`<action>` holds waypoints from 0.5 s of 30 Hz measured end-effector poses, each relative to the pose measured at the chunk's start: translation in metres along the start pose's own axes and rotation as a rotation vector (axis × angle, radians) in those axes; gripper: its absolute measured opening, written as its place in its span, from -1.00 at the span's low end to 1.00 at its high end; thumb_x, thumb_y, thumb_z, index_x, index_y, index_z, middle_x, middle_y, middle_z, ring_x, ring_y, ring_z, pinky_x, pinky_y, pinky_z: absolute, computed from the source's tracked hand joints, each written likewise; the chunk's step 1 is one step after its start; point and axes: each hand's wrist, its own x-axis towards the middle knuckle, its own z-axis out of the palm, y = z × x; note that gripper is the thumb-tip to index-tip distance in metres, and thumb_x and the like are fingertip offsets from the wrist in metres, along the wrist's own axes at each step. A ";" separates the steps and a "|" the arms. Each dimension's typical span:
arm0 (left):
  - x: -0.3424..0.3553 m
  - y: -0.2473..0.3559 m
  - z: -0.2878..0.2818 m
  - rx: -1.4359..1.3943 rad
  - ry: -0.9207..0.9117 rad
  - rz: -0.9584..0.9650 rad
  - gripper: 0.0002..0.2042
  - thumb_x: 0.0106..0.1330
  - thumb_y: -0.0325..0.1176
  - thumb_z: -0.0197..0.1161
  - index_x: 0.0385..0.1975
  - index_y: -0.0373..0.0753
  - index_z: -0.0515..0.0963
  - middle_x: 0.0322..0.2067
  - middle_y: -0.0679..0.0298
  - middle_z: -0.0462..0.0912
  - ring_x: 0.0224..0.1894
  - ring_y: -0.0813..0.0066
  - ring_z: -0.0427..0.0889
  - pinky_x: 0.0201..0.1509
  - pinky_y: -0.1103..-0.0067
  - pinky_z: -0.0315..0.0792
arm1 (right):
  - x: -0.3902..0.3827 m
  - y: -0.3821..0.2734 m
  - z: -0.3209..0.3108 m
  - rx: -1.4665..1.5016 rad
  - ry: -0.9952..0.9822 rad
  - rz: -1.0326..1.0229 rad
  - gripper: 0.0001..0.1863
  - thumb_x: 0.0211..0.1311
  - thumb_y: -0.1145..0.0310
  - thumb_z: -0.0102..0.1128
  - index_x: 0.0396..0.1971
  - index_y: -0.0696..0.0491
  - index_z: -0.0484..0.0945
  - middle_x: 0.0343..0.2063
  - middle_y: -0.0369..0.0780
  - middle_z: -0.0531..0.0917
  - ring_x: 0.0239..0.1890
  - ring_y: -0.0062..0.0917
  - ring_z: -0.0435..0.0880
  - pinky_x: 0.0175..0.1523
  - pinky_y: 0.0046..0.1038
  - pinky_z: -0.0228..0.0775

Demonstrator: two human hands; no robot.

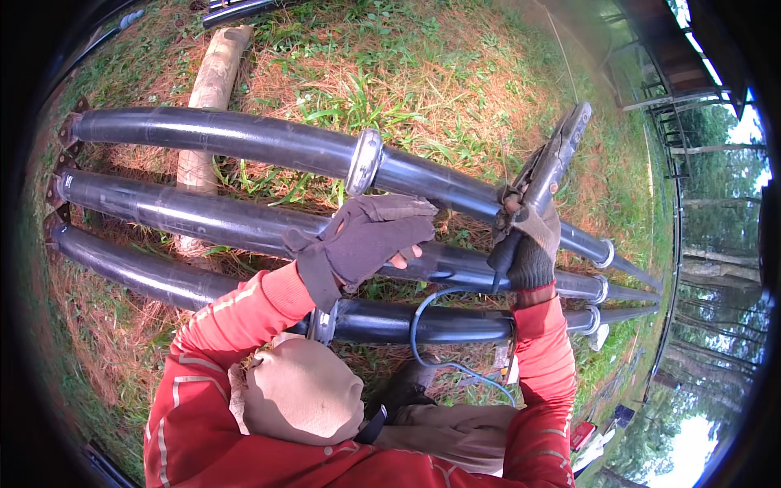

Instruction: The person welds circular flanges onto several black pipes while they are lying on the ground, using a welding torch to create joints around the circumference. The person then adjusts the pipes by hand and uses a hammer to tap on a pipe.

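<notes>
Three long black poles [220,211] with shiny metal collars [364,161] lie side by side in front of me. My left hand [370,236], in a dark glove with a bare fingertip showing, is over the middle pole with its fingers stretched out; nothing shows in it. On the right, my gloved right hand [533,244] is closed round a black-handled tool [506,252]. A long grey metal piece [561,154] extends up and away from that hand; how it joins the handle is hidden. A blue cable [419,321] loops from near the handle down across the nearest pole.
A log [218,69] lies crosswise beneath the poles at the left. Bolt-holed plates [61,191] cap their left ends. Around them are grass and dry pine needles [285,73]. More dark poles [244,10] lie at the far left. Trees and a roofed structure [683,49] stand beyond, right.
</notes>
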 end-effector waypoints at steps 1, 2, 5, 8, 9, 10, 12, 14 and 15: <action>0.014 0.001 0.014 0.074 -0.040 -0.007 -0.61 0.60 -0.33 0.46 0.34 -0.29 0.73 -0.09 0.24 0.87 -0.22 0.52 0.84 -0.14 0.62 0.76 | -0.009 -0.012 0.008 -0.041 -0.021 -0.003 -0.46 0.31 0.38 0.52 0.23 0.14 0.51 -0.22 -0.18 0.75 -0.41 -0.49 0.76 -0.34 -0.42 0.73; 0.025 0.002 0.024 0.148 -0.079 -0.013 -0.61 0.59 -0.31 0.47 0.32 -0.32 0.73 -0.10 0.26 0.87 -0.23 0.57 0.82 -0.16 0.64 0.74 | -0.015 -0.022 0.015 -0.081 -0.043 -0.005 -0.45 0.26 0.44 0.47 0.22 0.16 0.51 -0.23 -0.19 0.74 -0.42 -0.49 0.75 -0.34 -0.42 0.73; 0.022 -0.019 0.045 0.103 -0.107 0.018 -0.65 0.61 -0.30 0.46 0.28 -0.32 0.75 -0.12 0.28 0.86 -0.22 0.60 0.81 -0.18 0.64 0.70 | -0.051 -0.027 0.019 -0.119 -0.038 0.010 -0.43 0.21 0.45 0.47 0.22 0.18 0.50 -0.25 -0.19 0.74 -0.43 -0.50 0.74 -0.34 -0.42 0.70; 0.010 -0.028 0.047 -0.094 -0.066 0.090 -0.67 0.62 -0.29 0.45 0.26 -0.29 0.76 -0.12 0.28 0.86 -0.22 0.60 0.81 -0.19 0.63 0.68 | -0.076 -0.042 0.042 -0.133 -0.095 0.050 -0.46 0.23 0.53 0.40 0.22 0.17 0.51 -0.23 -0.19 0.75 -0.36 -0.50 0.75 -0.29 -0.44 0.70; 0.006 -0.028 0.049 -0.101 -0.056 0.095 -0.67 0.62 -0.29 0.45 0.26 -0.29 0.76 -0.12 0.28 0.86 -0.22 0.60 0.81 -0.19 0.63 0.68 | -0.081 -0.042 0.046 -0.171 -0.103 0.074 -0.47 0.23 0.57 0.37 0.22 0.16 0.51 -0.23 -0.19 0.75 -0.33 -0.51 0.76 -0.26 -0.45 0.70; 0.002 -0.027 0.052 -0.124 -0.075 0.079 -0.66 0.62 -0.29 0.46 0.27 -0.29 0.76 -0.11 0.28 0.87 -0.21 0.60 0.82 -0.18 0.63 0.69 | -0.085 -0.039 0.047 -0.230 -0.060 0.072 -0.48 0.25 0.64 0.31 0.23 0.13 0.51 -0.20 -0.18 0.76 -0.26 -0.51 0.78 -0.20 -0.47 0.71; -0.004 -0.030 0.053 -0.153 -0.073 0.071 -0.65 0.61 -0.29 0.47 0.27 -0.28 0.76 -0.10 0.28 0.87 -0.20 0.59 0.82 -0.17 0.64 0.69 | -0.090 -0.030 0.048 -0.237 -0.038 0.037 -0.51 0.27 0.58 0.35 0.21 0.15 0.52 -0.22 -0.20 0.75 -0.33 -0.47 0.77 -0.25 -0.44 0.70; -0.007 -0.038 0.050 -0.380 -0.192 0.082 -0.65 0.61 -0.30 0.47 0.28 -0.28 0.76 -0.08 0.28 0.88 -0.17 0.57 0.84 -0.13 0.62 0.72 | -0.089 -0.025 0.056 -0.206 0.030 0.000 -0.53 0.29 0.53 0.39 0.19 0.16 0.53 -0.24 -0.20 0.75 -0.38 -0.41 0.77 -0.30 -0.42 0.70; -0.009 -0.035 0.051 -0.395 -0.183 0.093 -0.65 0.61 -0.30 0.47 0.28 -0.28 0.76 -0.08 0.28 0.88 -0.17 0.57 0.84 -0.13 0.62 0.72 | -0.089 -0.026 0.059 -0.219 0.016 0.006 -0.53 0.29 0.53 0.39 0.19 0.16 0.53 -0.24 -0.20 0.75 -0.38 -0.41 0.77 -0.30 -0.42 0.70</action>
